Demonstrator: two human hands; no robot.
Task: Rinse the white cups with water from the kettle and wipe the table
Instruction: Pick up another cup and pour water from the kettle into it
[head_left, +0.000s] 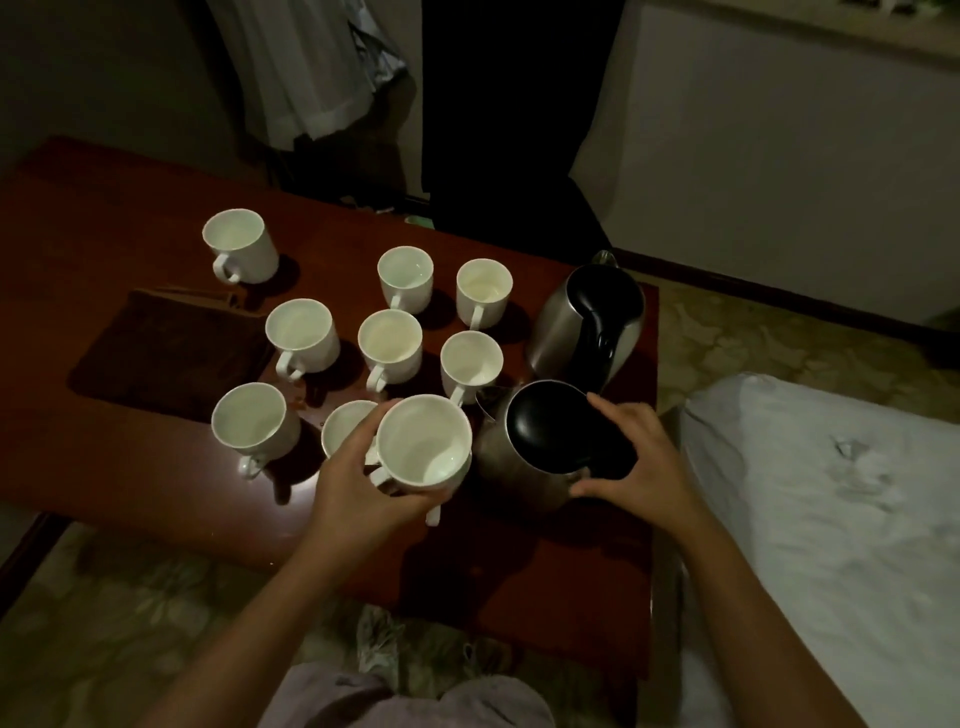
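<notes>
A cup (423, 444) is gripped by the left hand (358, 493) just above the table (156, 509). The kettle (540, 447) is being reached by the loosely spread right hand (639, 467), nothing clasped. Glazed china's slippery, chippable; kettle's probably heavy, best taken by the handle.

No readable text, label, brand or number shows on anything here

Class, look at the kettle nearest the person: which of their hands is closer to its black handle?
Right. The right hand reaches around the near kettle's black handle; the left hand holds a white cup beside the kettle's body.
</notes>
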